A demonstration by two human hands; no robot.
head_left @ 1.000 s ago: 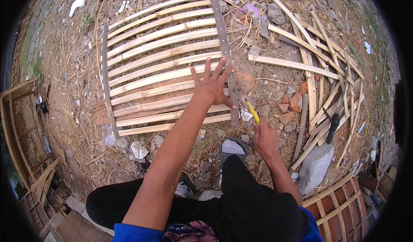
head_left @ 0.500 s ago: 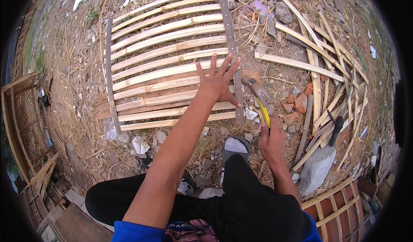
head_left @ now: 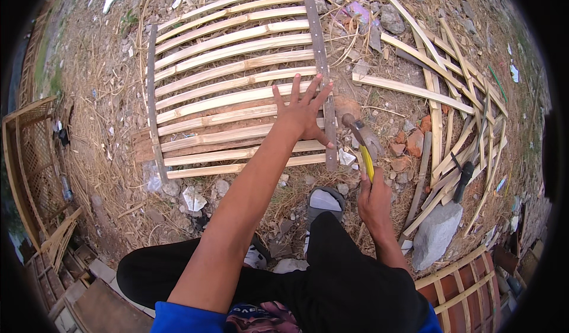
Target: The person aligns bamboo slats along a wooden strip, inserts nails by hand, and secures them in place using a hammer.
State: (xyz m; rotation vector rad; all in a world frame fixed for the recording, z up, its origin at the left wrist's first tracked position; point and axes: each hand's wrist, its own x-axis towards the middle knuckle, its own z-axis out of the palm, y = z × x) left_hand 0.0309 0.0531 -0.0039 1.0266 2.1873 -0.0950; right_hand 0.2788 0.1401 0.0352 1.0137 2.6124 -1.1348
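Note:
A slatted frame of pale split-bamboo strips [head_left: 234, 64] lies on the ground, the strips joined to a dark wooden rail [head_left: 317, 34] on the right and another dark rail [head_left: 152, 90] on the left. My left hand [head_left: 300, 115] is spread flat over the right rail and the strip ends, fingers apart. Just right of that rail, my right hand [head_left: 375, 199] grips a hammer [head_left: 365, 154] by its yellow handle. The hammer's head is raised beside the rail, apart from it.
At right lies a loose heap of bamboo strips [head_left: 435, 96] with a dark-handled tool [head_left: 464, 179] on it. Close by are a large grey stone [head_left: 437, 233] and red brick pieces [head_left: 415, 143]. A lattice panel [head_left: 37, 167] stands far left; a slatted panel [head_left: 465, 288] lies lower right.
The hammer's head has turned slightly and shifted a little right, farther from the rail. My left hand stays in the same place on the frame.

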